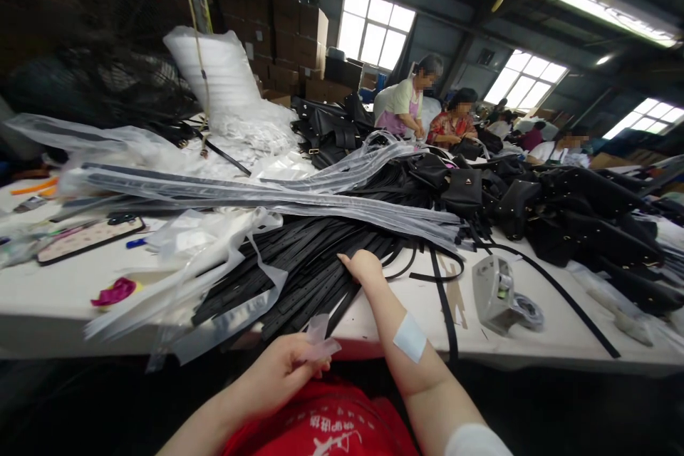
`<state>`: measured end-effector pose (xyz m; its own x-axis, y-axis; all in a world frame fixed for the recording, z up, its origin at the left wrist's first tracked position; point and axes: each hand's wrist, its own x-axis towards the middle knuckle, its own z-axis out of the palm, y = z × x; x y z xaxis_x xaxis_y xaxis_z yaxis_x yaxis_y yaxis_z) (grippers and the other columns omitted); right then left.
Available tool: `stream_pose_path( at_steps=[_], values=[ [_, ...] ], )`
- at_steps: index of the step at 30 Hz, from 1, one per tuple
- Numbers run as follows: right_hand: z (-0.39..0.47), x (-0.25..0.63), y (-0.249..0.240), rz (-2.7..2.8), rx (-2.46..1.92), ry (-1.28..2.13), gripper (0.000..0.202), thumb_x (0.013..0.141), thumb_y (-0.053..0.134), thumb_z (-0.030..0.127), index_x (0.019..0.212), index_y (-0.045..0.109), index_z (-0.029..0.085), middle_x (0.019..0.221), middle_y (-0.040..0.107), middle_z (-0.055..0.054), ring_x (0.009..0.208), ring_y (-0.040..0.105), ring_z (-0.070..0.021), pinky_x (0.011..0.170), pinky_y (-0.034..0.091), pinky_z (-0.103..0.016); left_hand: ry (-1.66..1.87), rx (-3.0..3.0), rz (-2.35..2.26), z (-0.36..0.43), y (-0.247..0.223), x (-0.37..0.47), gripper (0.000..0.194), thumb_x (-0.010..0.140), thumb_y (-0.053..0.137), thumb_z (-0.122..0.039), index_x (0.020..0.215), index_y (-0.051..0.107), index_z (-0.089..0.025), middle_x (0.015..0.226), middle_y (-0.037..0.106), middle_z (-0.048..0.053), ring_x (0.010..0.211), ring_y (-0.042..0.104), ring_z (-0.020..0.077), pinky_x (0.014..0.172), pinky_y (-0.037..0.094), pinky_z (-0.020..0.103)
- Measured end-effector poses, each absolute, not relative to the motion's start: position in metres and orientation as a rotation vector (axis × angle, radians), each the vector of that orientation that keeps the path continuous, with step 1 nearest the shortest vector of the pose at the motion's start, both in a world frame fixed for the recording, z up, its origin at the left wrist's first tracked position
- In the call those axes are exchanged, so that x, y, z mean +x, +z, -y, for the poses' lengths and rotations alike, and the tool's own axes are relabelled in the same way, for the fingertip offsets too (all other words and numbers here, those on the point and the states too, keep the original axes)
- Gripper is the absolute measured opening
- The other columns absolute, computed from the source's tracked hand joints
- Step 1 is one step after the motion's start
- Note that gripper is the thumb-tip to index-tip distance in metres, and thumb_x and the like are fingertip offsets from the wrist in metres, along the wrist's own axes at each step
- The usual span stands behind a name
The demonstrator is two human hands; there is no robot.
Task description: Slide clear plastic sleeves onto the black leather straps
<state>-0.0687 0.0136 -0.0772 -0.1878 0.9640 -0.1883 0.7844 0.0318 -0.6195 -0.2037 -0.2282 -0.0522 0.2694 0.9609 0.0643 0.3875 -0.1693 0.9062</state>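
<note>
A short piece of clear plastic film is pinched between the thumb and fingers of my left hand, just in front of the red apron. Farther forward, my right hand reaches over the right edge of a pile of black straps. Its thumb side points left and the other fingers curl down, partly hidden. From beneath it, a black strap runs back toward the film in my left hand. Long straps in clear plastic sleeves lie across the top of the pile.
A tape dispenser stands on the white table at right, near black bags. At left lie a phone, loose plastic strips and a magenta item. Several people work beyond.
</note>
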Motion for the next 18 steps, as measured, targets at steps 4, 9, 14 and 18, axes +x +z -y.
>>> stream_pose_path(
  at_steps=[4, 9, 14, 18],
  values=[
    [-0.024, -0.073, -0.085, 1.99, -1.855, 0.927, 0.043, 0.074, 0.069, 0.049, 0.049, 0.059, 0.016, 0.05, 0.063, -0.009, 0.065, 0.068, -0.0222, 0.061, 0.047, -0.025, 0.877, 1.709, -1.255, 0.233, -0.056, -0.206, 0.029, 0.091, 0.047, -0.023, 0.079, 0.072, -0.015, 0.085, 0.073, 0.005, 0.081, 0.067, 0.0156, 0.077, 0.049, 0.022],
    [-0.015, -0.067, -0.101, 1.74, -1.773, 1.08, 0.029, 0.087, 0.059, 0.038, 0.072, 0.063, 0.014, 0.06, 0.065, -0.002, 0.053, 0.062, -0.0121, 0.049, 0.046, -0.02, 0.88, 1.703, -1.242, 0.231, -0.059, -0.208, 0.029, 0.092, 0.048, -0.025, 0.078, 0.073, -0.017, 0.084, 0.073, 0.005, 0.081, 0.067, 0.0156, 0.077, 0.049, 0.022],
    [-0.005, -0.055, -0.108, 1.549, -1.687, 1.297, 0.023, 0.096, 0.051, 0.032, 0.093, 0.06, 0.012, 0.075, 0.068, -0.001, 0.054, 0.063, -0.0091, 0.051, 0.053, -0.022, 0.884, 1.687, -1.222, 0.228, -0.06, -0.209, 0.028, 0.091, 0.051, -0.028, 0.077, 0.073, -0.017, 0.083, 0.073, 0.005, 0.08, 0.067, 0.016, 0.077, 0.049, 0.022],
    [-0.009, -0.056, -0.109, 1.547, -1.686, 1.394, 0.028, 0.089, 0.06, 0.036, 0.075, 0.06, 0.012, 0.055, 0.065, -0.003, 0.04, 0.059, -0.0115, 0.037, 0.046, -0.019, 0.847, 1.682, -1.222, 0.226, -0.061, -0.209, 0.03, 0.091, 0.05, -0.031, 0.077, 0.072, -0.017, 0.084, 0.072, 0.005, 0.079, 0.067, 0.0164, 0.076, 0.05, 0.022]
  ],
)
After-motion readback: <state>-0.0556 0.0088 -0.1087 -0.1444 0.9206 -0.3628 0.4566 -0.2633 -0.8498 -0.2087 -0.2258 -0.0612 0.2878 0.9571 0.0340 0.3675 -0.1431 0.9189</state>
